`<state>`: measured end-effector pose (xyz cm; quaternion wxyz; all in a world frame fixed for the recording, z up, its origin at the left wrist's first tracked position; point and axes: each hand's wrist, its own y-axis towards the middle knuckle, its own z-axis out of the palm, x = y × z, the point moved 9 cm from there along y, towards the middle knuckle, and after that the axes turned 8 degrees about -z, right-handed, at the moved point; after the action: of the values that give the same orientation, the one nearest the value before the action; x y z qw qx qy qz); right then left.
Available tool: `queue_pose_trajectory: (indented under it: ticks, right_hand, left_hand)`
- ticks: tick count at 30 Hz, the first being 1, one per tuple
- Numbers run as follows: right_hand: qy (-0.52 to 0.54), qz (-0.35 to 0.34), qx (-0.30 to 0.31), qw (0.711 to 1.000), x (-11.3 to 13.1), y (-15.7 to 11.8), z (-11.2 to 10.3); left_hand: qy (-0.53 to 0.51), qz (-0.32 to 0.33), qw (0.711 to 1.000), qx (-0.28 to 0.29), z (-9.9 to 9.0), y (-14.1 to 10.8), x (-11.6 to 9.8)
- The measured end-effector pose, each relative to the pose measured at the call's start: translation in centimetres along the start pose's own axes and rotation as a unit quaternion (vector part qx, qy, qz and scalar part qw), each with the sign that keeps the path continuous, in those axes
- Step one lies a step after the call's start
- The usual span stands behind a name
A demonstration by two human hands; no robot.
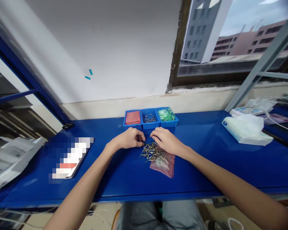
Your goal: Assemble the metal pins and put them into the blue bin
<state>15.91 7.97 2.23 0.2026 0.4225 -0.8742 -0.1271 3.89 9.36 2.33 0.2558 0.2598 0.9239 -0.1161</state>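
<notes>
A loose pile of thin metal pins [150, 152] lies on the blue table, partly over a pinkish clear plastic bag [164, 166]. At the pile's upper left edge is my left hand [132, 138], its fingers curled with thumb and fingertips near each other; whether anything small is between them is hidden. My right hand [166, 140] rests over the upper right of the pile, fingers bent and pointing left, fingertips close to the pins. What it may hold cannot be made out.
Behind the hands stand three blue bins: red bags [132, 118], small metal pieces [149, 118] and green-and-clear packets [166, 114]. A tissue pack [247, 129] lies right on the table [201, 172]; a blurred-out flat item [73, 158] lies left.
</notes>
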Motion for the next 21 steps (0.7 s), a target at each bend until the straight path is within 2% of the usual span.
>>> queue_pose_trajectory:
  ticks: [5, 10, 15, 18, 21]
  right_hand:
    - [-0.007, -0.006, 0.014, 1.0, 0.5, 0.0, 0.4]
    - [-0.004, -0.009, 0.009, 1.0, 1.1, 0.1, 0.1]
    - [0.004, -0.001, -0.015, 1.0, 1.4, 0.2, -0.5]
    - [0.004, 0.006, -0.033, 0.999, 1.1, 0.1, -0.9]
    - [0.012, 0.004, -0.05, 0.999, 0.9, 0.1, -1.2]
  left_hand:
    - [0.075, 0.057, 0.994, -0.047, 0.4, 0.2, -0.8]
    - [0.079, 0.075, 0.992, -0.058, 0.7, 0.6, -0.2]
    - [0.098, 0.081, 0.986, -0.111, 0.9, 0.8, 0.0]
    - [0.032, 0.089, 0.985, -0.147, 0.7, 0.9, -0.2]
    - [-0.055, 0.069, 0.98, -0.178, 0.2, 1.2, 0.3]
